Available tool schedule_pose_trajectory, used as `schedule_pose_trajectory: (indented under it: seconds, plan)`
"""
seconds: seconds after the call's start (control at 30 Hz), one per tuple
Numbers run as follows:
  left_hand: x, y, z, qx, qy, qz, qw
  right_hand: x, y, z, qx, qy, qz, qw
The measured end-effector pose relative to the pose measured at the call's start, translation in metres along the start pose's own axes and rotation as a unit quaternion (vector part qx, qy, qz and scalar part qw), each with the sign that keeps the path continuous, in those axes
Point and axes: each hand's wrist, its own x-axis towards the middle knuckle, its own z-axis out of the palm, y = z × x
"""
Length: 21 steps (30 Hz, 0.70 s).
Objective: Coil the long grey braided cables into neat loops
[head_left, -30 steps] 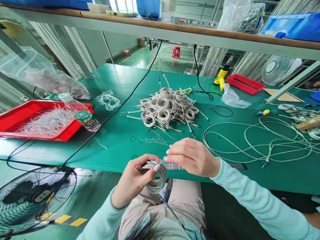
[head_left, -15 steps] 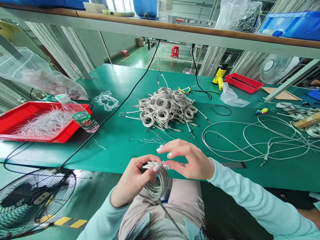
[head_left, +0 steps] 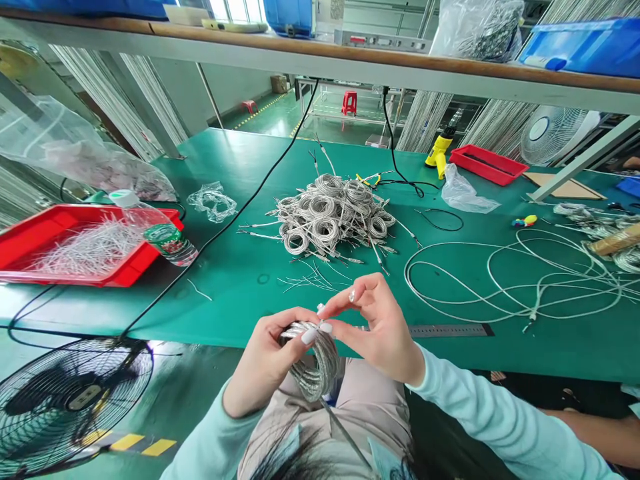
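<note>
Bright even daylight, sharp, perhaps edge-warped

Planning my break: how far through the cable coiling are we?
Done: a pile of coiled cables mid-table. In hand: left hand grips one coil while right hand pinches at its top. Left: loose cable sprawls uncoiled at right.

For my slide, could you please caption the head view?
Left hand holds a coiled braided cable while the right hand pinches its top, before a pile of coils.
</note>
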Motion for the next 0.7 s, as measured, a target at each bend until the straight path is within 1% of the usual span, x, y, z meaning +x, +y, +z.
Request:
schedule_pose_trajectory:
  seconds: [0.1, 0.3, 0.4, 0.5, 0.57, 0.63, 0.67, 0.7]
  plan:
    - [0.000, 0.000, 0.001, -0.010, -0.002, -0.001, 1.000, 0.000, -0.002, 0.002, 0.006, -0.004, -0.004, 1.000]
    - [0.000, 0.000, 0.002, -0.014, -0.006, 0.004, 1.000, 0.003, -0.003, 0.003, -0.019, -0.026, -0.023, 0.999]
    - [0.000, -0.001, 0.001, -0.023, -0.007, 0.000, 1.000, 0.003, -0.001, 0.003, 0.030, -0.031, 0.001, 0.999]
    - [0.000, -0.003, 0.002, -0.040, 0.001, -0.020, 0.999, 0.002, 0.001, 0.007, 0.093, -0.006, 0.033, 0.995]
    - [0.000, -0.003, 0.004, -0.055, 0.007, -0.040, 0.998, 0.000, 0.004, 0.011, 0.120, 0.011, 0.042, 0.992]
    - [0.000, -0.001, 0.007, -0.078, 0.013, -0.063, 0.995, -0.002, 0.006, 0.012, 0.110, 0.029, 0.016, 0.993]
    - [-0.001, 0.001, 0.009, -0.092, 0.015, -0.077, 0.993, -0.002, 0.007, 0.011, 0.084, 0.035, -0.020, 0.996]
    - [-0.001, 0.002, 0.010, -0.104, 0.014, -0.091, 0.990, -0.002, 0.008, 0.008, 0.041, 0.033, -0.071, 0.996]
